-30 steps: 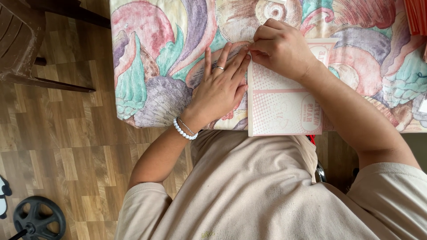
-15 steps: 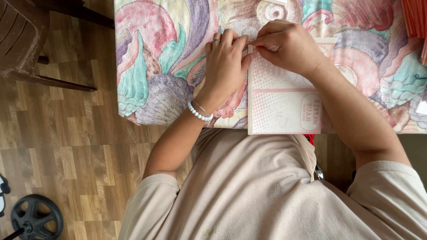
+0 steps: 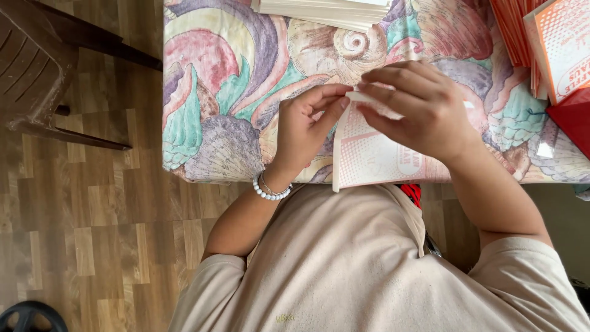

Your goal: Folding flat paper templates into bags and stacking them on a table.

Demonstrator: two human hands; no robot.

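Left hand [image 3: 307, 126]: fingers curled, pinching the top edge of the flat pink-and-white printed carton [image 3: 375, 157].
Right hand [image 3: 424, 107]: closed over the same top edge, fingertips [image 3: 369, 83] meeting the left's.
Carton: lay flat at the near edge of the table, on the shell-patterned cloth [image 3: 227, 92].
Wrist: white bead bracelet [image 3: 270, 190] on the left.
Nearby: pale stack [image 3: 326, 9] at far edge; orange cartons [image 3: 553, 43] at right; brown chair [image 3: 37, 67] on wood floor.
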